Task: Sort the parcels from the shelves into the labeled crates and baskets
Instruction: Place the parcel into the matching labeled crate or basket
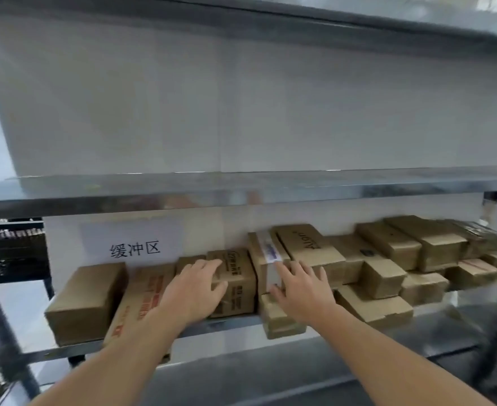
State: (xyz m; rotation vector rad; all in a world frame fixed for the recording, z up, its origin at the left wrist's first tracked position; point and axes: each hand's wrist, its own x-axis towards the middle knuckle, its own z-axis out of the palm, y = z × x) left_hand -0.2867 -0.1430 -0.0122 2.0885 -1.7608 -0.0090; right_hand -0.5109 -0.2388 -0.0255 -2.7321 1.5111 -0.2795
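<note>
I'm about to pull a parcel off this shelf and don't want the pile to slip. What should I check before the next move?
1. Left hand on the printed box: the fingers lie on it and no grip is closed. Not ok.
2. Right hand at the taped box: the fingers are spread, not gripping. Not ok.
3. Small box under the right hand: it juts over the shelf edge. Not ok.
4. Taped box's label readable: blurred. Cannot tell.
5. Target crate: none in view. Cannot tell.
</note>
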